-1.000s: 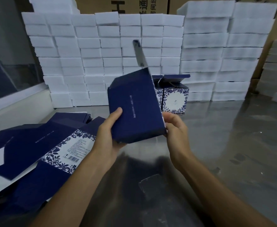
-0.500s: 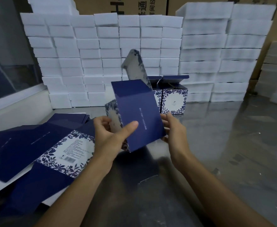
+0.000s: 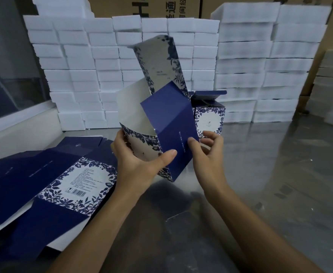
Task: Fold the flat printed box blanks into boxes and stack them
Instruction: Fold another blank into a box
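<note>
A half-opened box blank (image 3: 171,123), navy with blue floral panels and a white inside, is held upright above the steel table. My left hand (image 3: 140,166) grips its lower left corner, thumb pressed on the navy panel. My right hand (image 3: 207,152) pinches the navy panel's right edge. A floral flap sticks up at the top. A pile of flat printed blanks (image 3: 49,178) lies on the table to the left. Folded boxes (image 3: 211,115) with open lids stand behind the held blank, partly hidden by it.
Stacks of white foam blocks (image 3: 94,66) form a wall across the back and right (image 3: 264,62). Brown cartons (image 3: 147,6) rise behind them. The shiny steel table (image 3: 270,184) stretches to the right. A glass partition (image 3: 8,71) borders the left side.
The blank has swung open from a flat navy face into a tube showing its white inside. My left hand shifted to the lower corner; the floral flap rose higher.
</note>
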A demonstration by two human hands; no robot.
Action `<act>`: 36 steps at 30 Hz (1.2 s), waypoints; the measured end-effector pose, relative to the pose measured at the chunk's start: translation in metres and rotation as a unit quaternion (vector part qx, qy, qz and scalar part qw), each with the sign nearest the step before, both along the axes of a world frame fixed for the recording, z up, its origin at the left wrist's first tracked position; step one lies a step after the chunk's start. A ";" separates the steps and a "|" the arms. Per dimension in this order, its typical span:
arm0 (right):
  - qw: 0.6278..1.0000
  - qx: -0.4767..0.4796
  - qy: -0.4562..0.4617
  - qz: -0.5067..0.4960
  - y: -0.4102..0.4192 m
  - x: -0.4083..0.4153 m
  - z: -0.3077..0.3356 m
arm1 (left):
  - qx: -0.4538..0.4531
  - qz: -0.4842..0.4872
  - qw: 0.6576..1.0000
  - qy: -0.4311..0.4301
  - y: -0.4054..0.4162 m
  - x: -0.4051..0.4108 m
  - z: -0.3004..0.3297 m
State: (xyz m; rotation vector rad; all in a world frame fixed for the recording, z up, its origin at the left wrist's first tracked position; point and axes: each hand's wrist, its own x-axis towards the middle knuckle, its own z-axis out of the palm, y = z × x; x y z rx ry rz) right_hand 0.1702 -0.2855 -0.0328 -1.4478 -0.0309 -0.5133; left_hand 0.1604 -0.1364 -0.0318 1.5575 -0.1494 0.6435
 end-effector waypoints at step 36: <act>0.982 -0.060 0.057 0.170 0.011 -0.013 0.007 | 0.306 0.148 0.939 -0.053 0.010 0.006 -0.029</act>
